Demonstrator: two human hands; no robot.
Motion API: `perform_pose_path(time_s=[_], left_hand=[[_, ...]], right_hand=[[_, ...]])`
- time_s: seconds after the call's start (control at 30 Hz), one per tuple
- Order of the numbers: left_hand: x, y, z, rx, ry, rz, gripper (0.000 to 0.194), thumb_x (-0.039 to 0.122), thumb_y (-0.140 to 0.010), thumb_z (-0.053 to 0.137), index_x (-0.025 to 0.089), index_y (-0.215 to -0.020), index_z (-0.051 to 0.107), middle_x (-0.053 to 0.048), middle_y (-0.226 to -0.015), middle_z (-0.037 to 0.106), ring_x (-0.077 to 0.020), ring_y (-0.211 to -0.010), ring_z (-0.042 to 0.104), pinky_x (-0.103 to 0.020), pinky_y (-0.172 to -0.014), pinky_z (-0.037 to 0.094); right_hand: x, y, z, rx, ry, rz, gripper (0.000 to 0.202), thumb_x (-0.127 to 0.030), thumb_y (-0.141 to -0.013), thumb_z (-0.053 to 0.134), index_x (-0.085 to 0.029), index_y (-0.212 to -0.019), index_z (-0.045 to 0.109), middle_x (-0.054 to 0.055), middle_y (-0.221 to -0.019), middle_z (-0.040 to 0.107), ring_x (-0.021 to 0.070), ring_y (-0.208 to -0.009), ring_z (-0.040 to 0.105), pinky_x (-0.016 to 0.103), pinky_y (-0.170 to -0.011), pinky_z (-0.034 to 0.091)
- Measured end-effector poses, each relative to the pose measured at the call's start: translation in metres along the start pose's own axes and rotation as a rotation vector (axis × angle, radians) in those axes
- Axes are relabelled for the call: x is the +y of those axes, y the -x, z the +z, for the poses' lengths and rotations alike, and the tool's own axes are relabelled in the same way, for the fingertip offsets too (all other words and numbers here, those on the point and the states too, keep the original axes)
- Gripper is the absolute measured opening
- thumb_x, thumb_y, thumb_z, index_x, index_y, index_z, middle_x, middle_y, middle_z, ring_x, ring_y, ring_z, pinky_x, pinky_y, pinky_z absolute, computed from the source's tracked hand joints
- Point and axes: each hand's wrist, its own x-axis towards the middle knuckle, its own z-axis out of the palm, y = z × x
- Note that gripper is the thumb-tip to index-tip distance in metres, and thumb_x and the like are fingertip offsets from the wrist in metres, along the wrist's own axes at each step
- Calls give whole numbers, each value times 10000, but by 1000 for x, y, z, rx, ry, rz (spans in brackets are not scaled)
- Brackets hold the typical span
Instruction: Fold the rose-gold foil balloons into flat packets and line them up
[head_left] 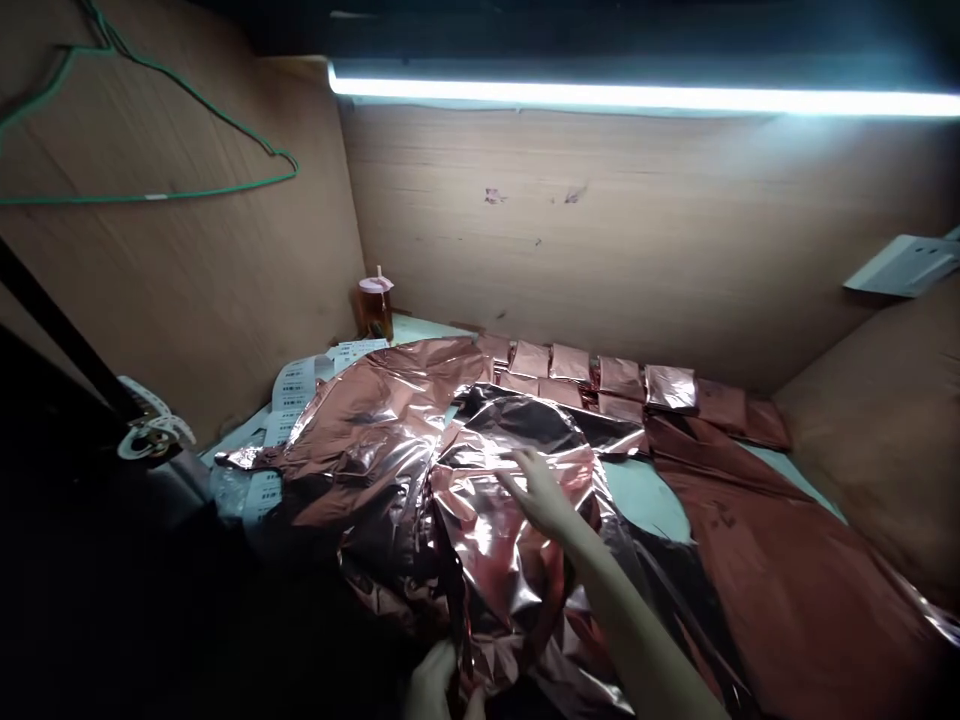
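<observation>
A shiny, crinkled rose-gold foil sheet (487, 520), looking like a deflated foil balloon, lies in front of me and hangs toward my body. My right hand (538, 495) rests on its upper part with the fingers laid out over the surface. At the bottom of the view, my left hand (435, 685) is closed round the lower edge of this foil balloon; part of the hand is cut off by the frame. More loose foil (367, 430) is heaped to the left, and a large flat foil piece (780, 560) stretches to the right.
Several folded foil packets (619, 378) sit in rows along the back wall. A lidded cup with a straw (376, 305) stands in the back left corner, near printed label sheets (292, 390). A green wire hanger (195, 192) hangs upper left. Wooden panels enclose the pale green tabletop (649, 500).
</observation>
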Motion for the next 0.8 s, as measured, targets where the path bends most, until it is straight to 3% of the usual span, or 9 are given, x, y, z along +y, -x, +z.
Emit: perform_pose_path(time_s=[0.1, 0.2, 0.3, 0.37, 0.5, 0.57, 0.67, 0.73, 0.8], left_hand=[[5, 4, 1, -12, 70, -66, 253, 319, -835, 533, 160, -858, 727, -106, -868, 700, -225, -810, 657, -308, -788, 540], [8, 6, 0, 63, 6, -215, 340, 347, -731, 638, 162, -1011, 690, -103, -917, 715, -249, -843, 673, -340, -825, 548], [23, -15, -14, 121, -103, -246, 322, 329, -728, 613, 163, -1000, 651, -70, -828, 696, -223, -764, 665, -314, -737, 553], [44, -46, -35, 125, -146, -131, 257, 313, -829, 481, 157, -959, 638, -55, -769, 663, -196, -717, 645, -304, -716, 543], [92, -91, -79, 372, -369, 190, 342, 269, -906, 392, 121, -1139, 593, -131, -991, 683, -234, -928, 649, -375, -862, 517], [103, -80, -85, 425, -446, 316, 262, 244, -926, 414, 147, -1062, 616, -121, -995, 674, -222, -927, 637, -359, -852, 514], [86, -33, -69, 340, -503, 323, 191, 195, -903, 472, 191, -812, 640, -77, -887, 669, -210, -864, 626, -334, -790, 510], [62, -2, -51, 201, -431, 128, 176, 201, -868, 493, 193, -760, 632, -54, -771, 656, -203, -762, 636, -314, -704, 512], [41, 18, -36, 89, -227, -191, 169, 272, -838, 518, 176, -927, 626, -31, -700, 640, -172, -551, 609, -271, -523, 480]], right_hand=[[47, 44, -40, 282, 11, 130, 571, -643, -709, 639, -166, -1023, 649, 180, -1171, 575, 375, -1229, 446, 575, -1097, 283], [87, 51, -68, 438, -47, 307, 647, -700, -654, 613, -146, -990, 610, 181, -966, 614, 389, -1023, 556, 599, -922, 414], [104, 26, -74, 335, -187, 356, 564, -679, -584, 686, -174, -822, 604, 73, -698, 600, 270, -696, 592, 410, -648, 488], [102, 0, -71, 254, -293, 328, 522, -647, -533, 745, -190, -727, 583, 22, -606, 563, 205, -602, 554, 323, -557, 444], [85, -36, -62, 229, -471, 198, 552, -671, -600, 701, -218, -892, 577, -9, -714, 602, 154, -653, 559, 275, -595, 447], [81, -36, -58, 215, -516, 158, 551, -666, -637, 685, -236, -960, 566, -14, -761, 615, 149, -683, 571, 268, -621, 458], [90, -20, -50, 131, -513, 182, 504, -613, -621, 735, -224, -905, 588, -9, -725, 621, 154, -645, 566, 266, -586, 449], [101, -9, -44, 61, -483, 226, 461, -573, -613, 759, -207, -845, 602, -3, -687, 623, 153, -605, 552, 262, -551, 430], [112, -1, -40, 6, -444, 267, 427, -541, -629, 757, -194, -834, 618, 2, -674, 628, 153, -597, 548, 259, -542, 416]])
